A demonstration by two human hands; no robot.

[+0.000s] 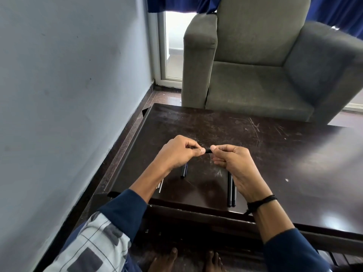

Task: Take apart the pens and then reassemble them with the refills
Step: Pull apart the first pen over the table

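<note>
Above the desk, the left hand and right hand faced each other, fingers of both pinched on a black pen lying crosswise between them, so the likely pull ran sideways along it.

Glossy table (wood, perhaps); plastic pen.

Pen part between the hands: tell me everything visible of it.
The pen part is black, slim and smooth, plastic by its look. Only a short stretch shows between the fingertips; the rest is hidden. It lies roughly level, held above the table. The left hand pinches one end, the right hand the other. Whether it is one piece or two cannot be told.
</note>
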